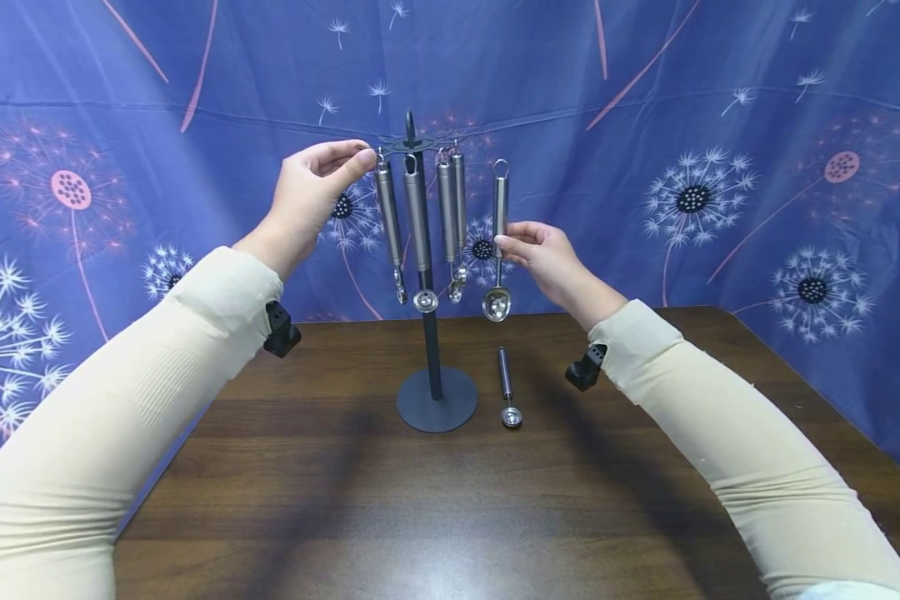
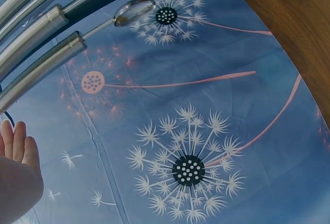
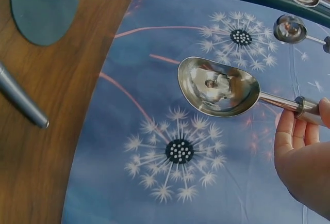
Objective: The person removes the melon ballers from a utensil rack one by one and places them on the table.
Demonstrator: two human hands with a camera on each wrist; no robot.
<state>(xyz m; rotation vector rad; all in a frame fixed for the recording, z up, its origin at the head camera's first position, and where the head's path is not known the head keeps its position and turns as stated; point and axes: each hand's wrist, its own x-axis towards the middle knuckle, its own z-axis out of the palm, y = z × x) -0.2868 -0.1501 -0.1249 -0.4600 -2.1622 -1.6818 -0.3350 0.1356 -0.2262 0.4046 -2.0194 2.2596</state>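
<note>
My right hand pinches the steel handle of an ice cream scoop, held upright with its ring at the top and its oval bowl hanging down. In the right wrist view the bowl of this scoop is large and shiny. To its left stands a dark metal utensil rack. My left hand pinches the left end of the rack's top, by the ring of a hanging utensil. Several steel-handled utensils hang there, among them one with a small round bowl.
A smaller steel scoop lies on the brown wooden table, right of the rack's round base. Behind the rack hangs a blue cloth with a dandelion pattern.
</note>
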